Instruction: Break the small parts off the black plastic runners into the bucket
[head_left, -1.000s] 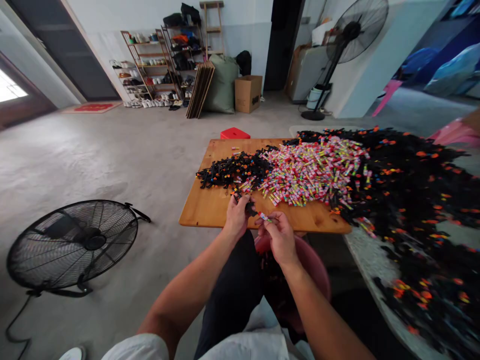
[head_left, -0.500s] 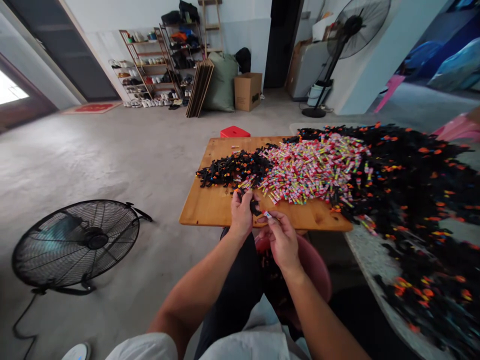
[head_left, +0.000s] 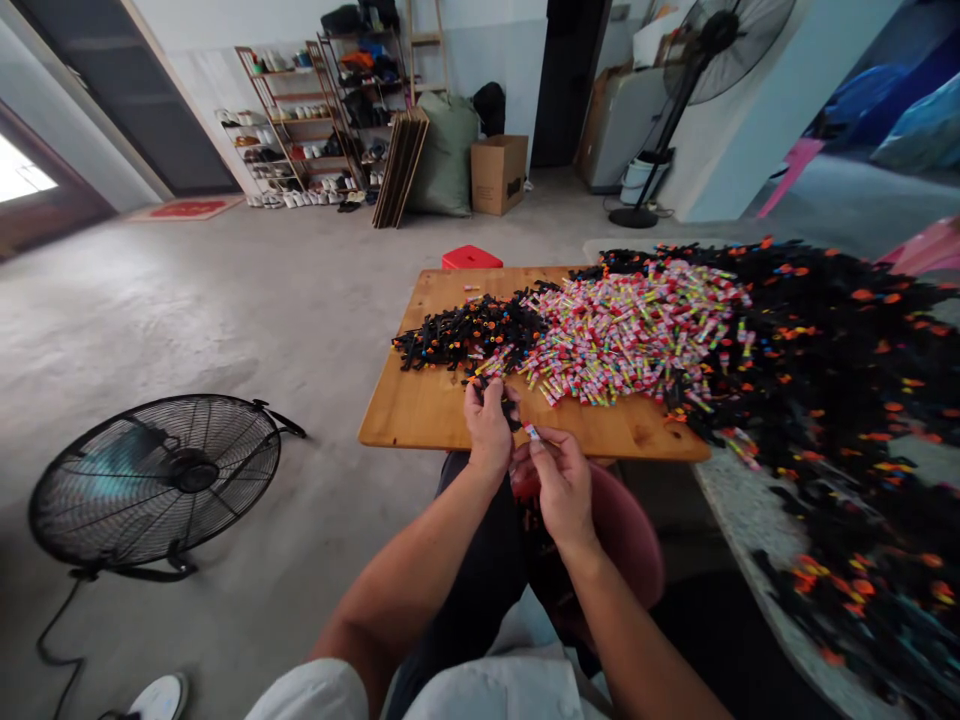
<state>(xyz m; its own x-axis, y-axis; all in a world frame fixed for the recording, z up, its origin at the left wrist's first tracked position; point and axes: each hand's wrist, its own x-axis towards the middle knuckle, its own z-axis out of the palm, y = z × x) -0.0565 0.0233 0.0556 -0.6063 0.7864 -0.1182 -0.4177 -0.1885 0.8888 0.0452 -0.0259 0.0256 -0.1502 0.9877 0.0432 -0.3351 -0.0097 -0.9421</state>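
My left hand [head_left: 489, 425] is closed on a small black piece [head_left: 510, 408] at the front edge of the wooden board [head_left: 420, 420]. Just right of it, my right hand [head_left: 562, 480] pinches a small pink-and-white tube [head_left: 532, 431] close to the black piece. Beyond my hands lies a pile of black pieces with orange bits [head_left: 465, 333]. A large heap of pink, white and yellow tubes [head_left: 630, 335] covers the board's middle and right.
A stone-topped table [head_left: 750, 510] on the right bears many more black pieces. Below the board stands a red tub [head_left: 630, 530]. A black floor fan [head_left: 191, 472] is at the left, and a red stool [head_left: 471, 257] behind the board.
The view has shifted slightly. My right hand has drawn a little closer to my left, with the tube still in its fingers.
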